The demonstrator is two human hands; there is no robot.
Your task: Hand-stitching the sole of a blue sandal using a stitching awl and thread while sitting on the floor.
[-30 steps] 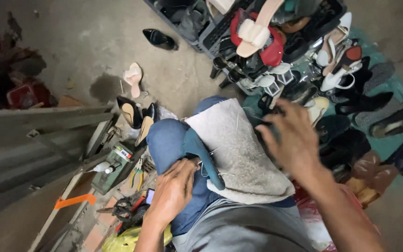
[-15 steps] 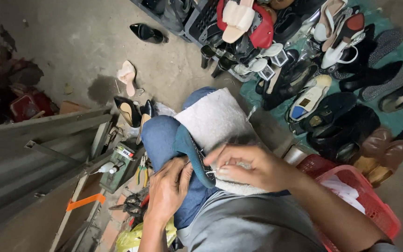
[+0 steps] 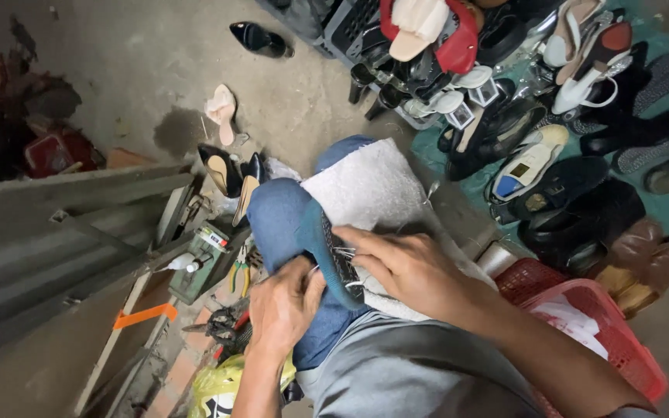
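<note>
Stitching or mending looks to be the step in hand, as I read it from the head camera: a dark teal shoe [image 3: 333,251] lies sole-edge up across my lap, on a grey towel [image 3: 369,193] spread over my jeans. My left hand [image 3: 284,306] sits at about seven o'clock from the shoe, fingers curled shut around its heel end, pinning it against my knee. My right hand [image 3: 404,267] comes in from four o'clock, fingertips drawn together and pressed on the shoe's rim, where pale threads [image 3: 342,254] show; whether they pinch a needle I cannot tell. I judge the next move calls for a steady grip from the left while the right works along the rim in small pulls.

At nine o'clock, pliers [image 3: 238,271] and a green box [image 3: 207,259] lie on the floor. At one o'clock, a heap of shoes [image 3: 551,155] spreads out; a red basket [image 3: 582,310] stands at four o'clock.
</note>
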